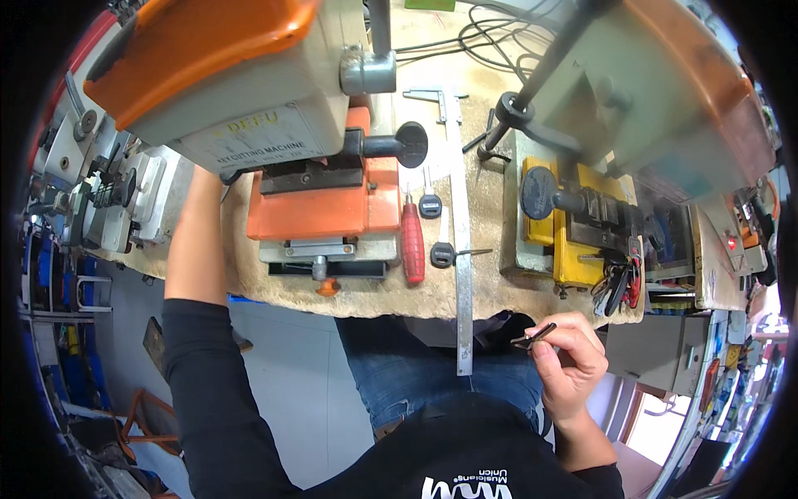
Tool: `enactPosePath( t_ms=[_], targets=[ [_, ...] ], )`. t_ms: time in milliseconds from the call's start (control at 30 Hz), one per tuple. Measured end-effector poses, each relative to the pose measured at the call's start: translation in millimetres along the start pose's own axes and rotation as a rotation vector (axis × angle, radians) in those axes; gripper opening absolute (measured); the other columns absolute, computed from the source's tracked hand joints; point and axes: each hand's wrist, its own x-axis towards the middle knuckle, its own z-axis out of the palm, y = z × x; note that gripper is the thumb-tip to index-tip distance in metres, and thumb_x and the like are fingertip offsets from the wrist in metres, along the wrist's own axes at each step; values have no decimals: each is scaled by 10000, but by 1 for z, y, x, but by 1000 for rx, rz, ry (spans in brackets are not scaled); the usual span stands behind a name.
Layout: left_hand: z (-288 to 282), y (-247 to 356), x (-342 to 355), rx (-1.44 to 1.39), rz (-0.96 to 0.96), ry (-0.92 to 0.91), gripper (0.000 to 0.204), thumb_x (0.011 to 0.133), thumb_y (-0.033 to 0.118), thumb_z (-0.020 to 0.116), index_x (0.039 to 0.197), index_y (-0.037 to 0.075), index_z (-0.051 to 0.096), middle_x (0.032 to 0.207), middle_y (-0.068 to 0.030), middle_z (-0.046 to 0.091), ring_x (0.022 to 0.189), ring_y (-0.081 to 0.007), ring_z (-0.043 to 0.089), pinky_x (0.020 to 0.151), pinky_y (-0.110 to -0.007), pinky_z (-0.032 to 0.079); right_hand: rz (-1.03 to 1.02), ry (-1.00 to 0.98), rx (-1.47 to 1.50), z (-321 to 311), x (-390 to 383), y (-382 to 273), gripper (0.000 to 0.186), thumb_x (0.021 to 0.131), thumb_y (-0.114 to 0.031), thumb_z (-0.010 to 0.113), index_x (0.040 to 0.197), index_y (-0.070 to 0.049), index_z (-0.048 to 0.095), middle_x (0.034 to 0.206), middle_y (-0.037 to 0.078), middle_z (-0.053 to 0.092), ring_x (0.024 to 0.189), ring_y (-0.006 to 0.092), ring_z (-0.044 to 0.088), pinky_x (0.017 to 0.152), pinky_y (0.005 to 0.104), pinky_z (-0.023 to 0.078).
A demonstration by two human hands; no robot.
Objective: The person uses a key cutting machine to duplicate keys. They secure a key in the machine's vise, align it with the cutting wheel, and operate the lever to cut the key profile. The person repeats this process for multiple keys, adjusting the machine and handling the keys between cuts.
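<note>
In front of my body, my right hand [573,358] pinches a small, narrow black piece [542,334] with a metallic bit at its end; its exact kind is hard to make out. My left forearm [199,241] reaches up along the left side of the orange and grey key cutting machine [332,204]. The machine's head covers my left hand, so its fingers are hidden. Right of that machine lie a red-handled screwdriver [413,245], one black-headed key [430,205] and another black-headed key [443,254]. A long metal caliper [462,274] sticks out over the bench edge.
A second key machine with a yellow base [575,262] stands on the right, a bunch of keys [619,283] hanging at its front. Black cables [490,41] lie at the back of the worn bench [490,303]. Another grey machine [133,195] stands at far left.
</note>
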Motion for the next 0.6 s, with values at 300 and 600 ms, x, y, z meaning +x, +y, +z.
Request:
enactPosePath(
  t_ms=[300,600],
  targets=[
    [14,-17,1,-26,43,99,185,864,167,602,1010,90,685,1044,-143,690,947,-337,665,760,-439,526,21,47,-32,-11,-5,8,90,784,40,680,873,38,669,847,121,647,734,177,595,652,252,468],
    [50,-57,-27,-86,183,306,204,885,202,613,1055,100,665,1078,-134,682,969,-350,652,775,-443,512,38,5,22,-3,-2,15,97,773,41,683,868,47,663,840,129,640,750,185,586,675,259,462]
  ],
)
